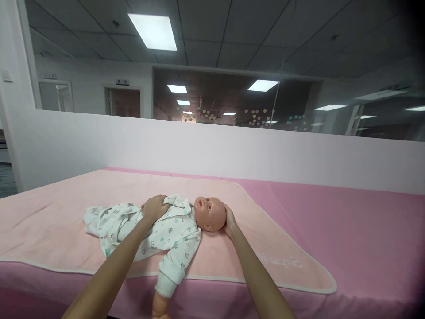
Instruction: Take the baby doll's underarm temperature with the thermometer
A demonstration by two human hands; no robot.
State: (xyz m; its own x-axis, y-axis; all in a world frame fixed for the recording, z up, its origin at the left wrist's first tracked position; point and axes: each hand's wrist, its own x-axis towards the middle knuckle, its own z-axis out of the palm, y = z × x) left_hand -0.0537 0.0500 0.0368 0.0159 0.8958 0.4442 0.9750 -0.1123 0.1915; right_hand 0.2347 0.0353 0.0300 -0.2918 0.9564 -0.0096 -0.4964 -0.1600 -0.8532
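Observation:
A baby doll (210, 214) lies on its back on a peach-coloured mat (265, 239), its head to the right and mouth parted. White patterned clothes (169, 232) cover its body and legs. The doll's near arm (162, 306) hangs over the front edge of the bed. My left hand (155, 209) rests across the doll's middle, its fingers curved over the far side and partly hidden. At the crown of the doll's head, my right hand (229, 220) cups it from behind; most of those fingers are out of sight.
Under the mat is a pink-covered bed (365, 239), whose front edge runs along the bottom. A low white wall (232, 150) with a large window (232, 97) above it stands behind. A door (124, 103) shows beyond the glass.

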